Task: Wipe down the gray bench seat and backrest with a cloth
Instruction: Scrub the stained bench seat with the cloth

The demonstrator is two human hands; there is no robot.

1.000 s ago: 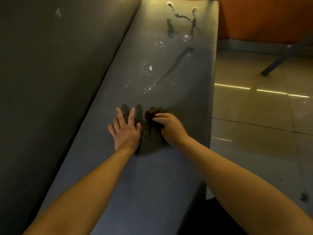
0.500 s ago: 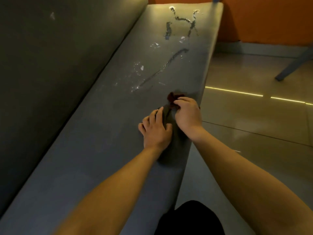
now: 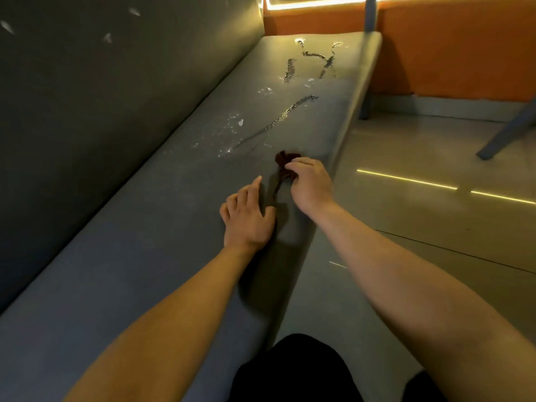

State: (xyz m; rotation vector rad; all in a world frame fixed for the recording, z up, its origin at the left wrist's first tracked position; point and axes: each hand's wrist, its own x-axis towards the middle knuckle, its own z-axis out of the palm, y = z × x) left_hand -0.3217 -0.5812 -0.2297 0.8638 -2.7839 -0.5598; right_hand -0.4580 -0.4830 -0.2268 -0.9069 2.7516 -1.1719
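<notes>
The gray bench seat runs from the near left to the far middle, with its dark backrest along the left. My right hand grips a small dark red cloth bunched against the seat near its front edge. My left hand rests on the seat just left of the cloth, fingers loosely spread, holding nothing. Wet streaks and droplets glisten on the seat beyond the cloth, and more wet marks lie near the far end.
Tiled floor lies to the right of the bench, with bright light reflections. A gray furniture leg slants at the far right. An orange wall stands behind the bench. My dark trouser knee shows at the bottom.
Both hands slid from mid-seat toward the front edge, then slightly back left. The right hand kept the cloth throughout. The view rose, showing more of the far end.
</notes>
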